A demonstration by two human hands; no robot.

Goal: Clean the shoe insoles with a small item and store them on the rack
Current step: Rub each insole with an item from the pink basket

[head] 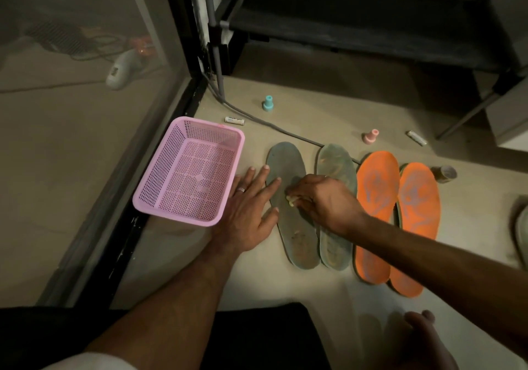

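- Left hand (245, 201) lies flat, fingers straight, pinning the left edge of a grey insole (291, 207) to the floor (285, 292).
- Right hand (323, 201) is curled round a small pale item (291, 200), which it pinches against the middle of that same insole; what the item is cannot be told.
- Risk: the insole is thin and bendy. A hard stroke could buckle it or skid it out from under the flat hand.
- Risk: its heel overlaps the second grey insole (335, 207) beside it. Rubbing may drag the neighbour, or push dirt onto it.
- Risk: the item is tiny and mostly hidden by the fingers, so it could slip out mid-stroke.
- Both grey insoles look matt and worn, with brownish scuffing at the heels.
- Two orange insoles (397, 215) lie to the right, overlapping, with faded grey print.
- Pink basket (160, 198), rigid perforated plastic, sits just left of the left hand.
- Black rack (357, 24) stands beyond, with a dark flat shelf; no insole is on it yet.
- Loose batteries (235, 120) and a grey cable (271, 125) on the floor could snag an insole being lifted.
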